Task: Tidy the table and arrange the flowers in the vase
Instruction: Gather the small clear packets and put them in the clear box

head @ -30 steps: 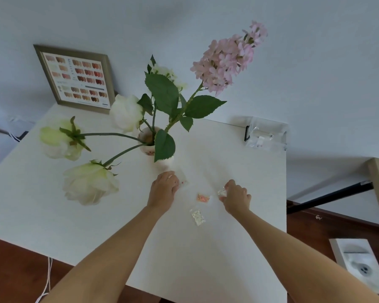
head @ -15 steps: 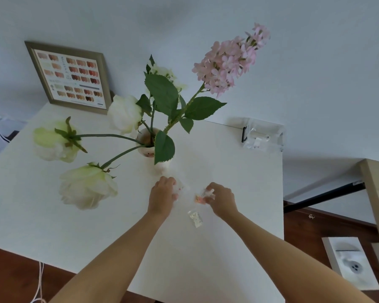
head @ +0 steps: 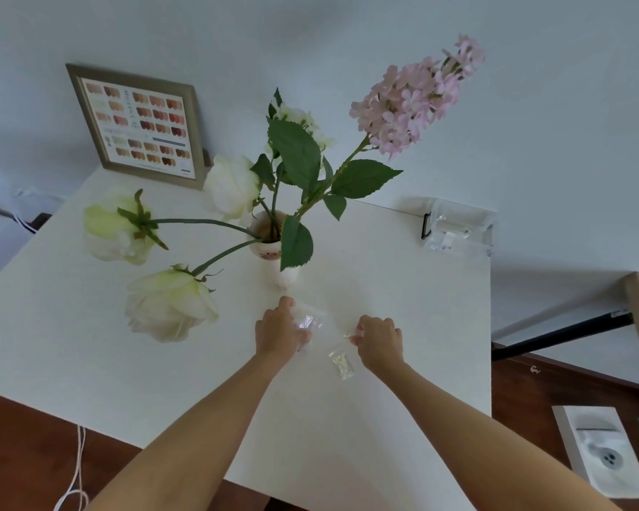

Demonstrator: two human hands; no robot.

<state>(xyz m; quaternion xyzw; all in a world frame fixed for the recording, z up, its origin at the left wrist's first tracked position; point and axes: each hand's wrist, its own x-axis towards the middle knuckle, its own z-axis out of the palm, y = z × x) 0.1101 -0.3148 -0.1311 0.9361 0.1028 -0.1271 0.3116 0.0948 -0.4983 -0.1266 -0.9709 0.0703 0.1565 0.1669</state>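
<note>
Two hands work on a white table (head: 89,344) against a pale wall: left hand (head: 279,331) pinching a clear bag (head: 310,320), right hand (head: 379,339) closed on something small, just before the flower-filled vase (head: 270,248).

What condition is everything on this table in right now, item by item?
Vase: upright, holding the stems.
White roses: drooping sideways out of the vase.
Pink flower spike: standing tall, leaning right.
Small packet of white bits: lying flat, untouched.
Clear bag: held by the left hand.
Right hand: closed on something small; what it is cannot be told.
Picture frame: propped against the wall.
Clear box: closed, far corner.
</note>
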